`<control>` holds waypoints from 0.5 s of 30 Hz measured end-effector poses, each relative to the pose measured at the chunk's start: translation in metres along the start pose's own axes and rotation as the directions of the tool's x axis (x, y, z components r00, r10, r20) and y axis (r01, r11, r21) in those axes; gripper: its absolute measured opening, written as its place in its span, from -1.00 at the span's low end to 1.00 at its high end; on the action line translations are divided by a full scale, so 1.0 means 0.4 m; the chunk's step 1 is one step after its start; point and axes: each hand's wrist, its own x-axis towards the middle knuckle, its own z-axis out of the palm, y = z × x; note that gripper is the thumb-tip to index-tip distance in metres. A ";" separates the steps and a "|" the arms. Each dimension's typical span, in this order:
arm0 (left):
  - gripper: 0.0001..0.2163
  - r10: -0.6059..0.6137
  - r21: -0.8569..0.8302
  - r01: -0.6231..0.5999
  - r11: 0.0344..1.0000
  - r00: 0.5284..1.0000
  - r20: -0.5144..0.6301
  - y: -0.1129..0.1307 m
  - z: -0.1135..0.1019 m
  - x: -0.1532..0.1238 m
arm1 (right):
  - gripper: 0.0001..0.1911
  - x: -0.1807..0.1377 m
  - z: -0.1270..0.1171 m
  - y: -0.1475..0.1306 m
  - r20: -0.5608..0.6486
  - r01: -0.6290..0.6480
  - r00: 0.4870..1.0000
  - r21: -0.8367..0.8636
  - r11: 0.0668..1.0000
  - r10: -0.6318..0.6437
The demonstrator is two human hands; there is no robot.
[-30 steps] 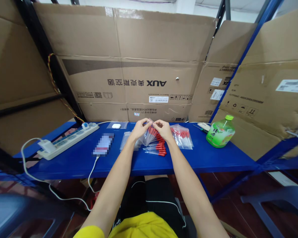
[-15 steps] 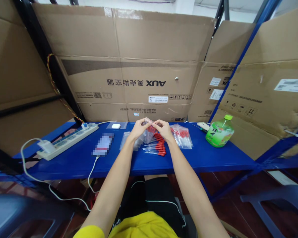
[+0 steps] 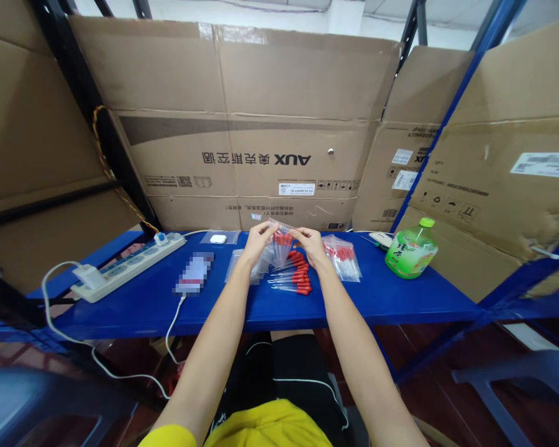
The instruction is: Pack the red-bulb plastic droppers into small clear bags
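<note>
My left hand [image 3: 258, 242] and my right hand [image 3: 311, 244] both pinch the top edge of a small clear plastic bag [image 3: 279, 243] that holds red-tipped sticks, lifted just above the blue shelf [image 3: 391, 295]. Below the bag lies a loose pile of red-tipped sticks [image 3: 294, 279]. A filled bag of red-tipped sticks [image 3: 343, 257] rests to the right of my right hand. A stack of empty clear bags [image 3: 243, 261] sits by my left wrist.
A green drink bottle [image 3: 410, 251] stands on the right. A phone [image 3: 194, 274] on a white cable, a white power strip [image 3: 121, 270] and a white earbud case [image 3: 218, 238] lie to the left. Cardboard boxes [image 3: 256, 124] wall the back. A blue chair [image 3: 517, 379] stands lower right.
Both hands stayed together on the clear bag and shifted it slightly higher and more upright. Nothing else on the shelf moved.
</note>
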 end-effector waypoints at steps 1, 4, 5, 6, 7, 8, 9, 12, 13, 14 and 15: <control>-0.62 -0.011 -0.008 0.011 1.000 1.000 -0.011 -0.001 -0.002 0.001 | -0.51 0.000 -0.002 -0.002 0.020 -0.010 1.000 0.013 1.000 0.010; -0.62 -0.016 -0.009 0.016 1.000 1.000 -0.024 -0.006 -0.006 0.002 | -0.49 -0.002 -0.007 -0.006 0.081 -0.009 0.997 0.003 1.000 0.009; -0.61 -0.005 -0.006 0.005 1.000 1.000 -0.021 -0.007 -0.005 0.001 | -0.48 -0.003 -0.008 -0.008 0.081 -0.002 0.997 -0.011 1.000 0.003; -0.60 0.010 -0.001 -0.010 1.000 1.000 -0.016 -0.008 -0.003 0.001 | -0.47 -0.003 -0.008 -0.009 0.070 0.006 0.998 -0.025 1.000 -0.004; -0.59 0.023 0.002 -0.023 1.000 1.000 -0.012 -0.008 0.000 0.001 | -0.47 -0.002 -0.008 -0.010 0.051 0.017 0.999 -0.038 0.999 -0.015; -0.58 0.030 0.004 -0.030 1.000 1.000 -0.005 -0.008 0.004 0.001 | -0.46 0.000 -0.009 -0.010 0.029 0.029 0.999 -0.048 0.998 -0.028; -0.56 0.028 0.008 -0.028 1.000 1.000 0.002 -0.008 0.009 0.001 | -0.46 0.002 -0.010 -0.011 0.010 0.041 0.999 -0.058 0.998 -0.040; -0.51 0.021 0.040 -0.021 0.999 1.000 0.004 -0.006 0.014 0.006 | -0.48 0.008 -0.034 -0.019 -0.038 0.064 0.997 -0.106 0.992 -0.069; -0.50 0.031 0.054 -0.030 0.998 0.999 -0.008 -0.005 0.010 0.010 | -0.50 0.008 -0.049 -0.024 -0.070 0.076 0.994 -0.136 0.988 -0.086; -0.49 0.047 0.075 -0.045 0.996 0.998 -0.036 -0.006 0.003 0.013 | -0.52 0.007 -0.069 -0.030 -0.112 0.087 0.988 -0.177 0.980 -0.108; -0.49 0.065 0.109 -0.056 0.992 0.995 -0.078 -0.007 -0.008 0.017 | -0.54 0.005 -0.093 -0.037 -0.168 0.101 0.975 -0.232 0.967 -0.142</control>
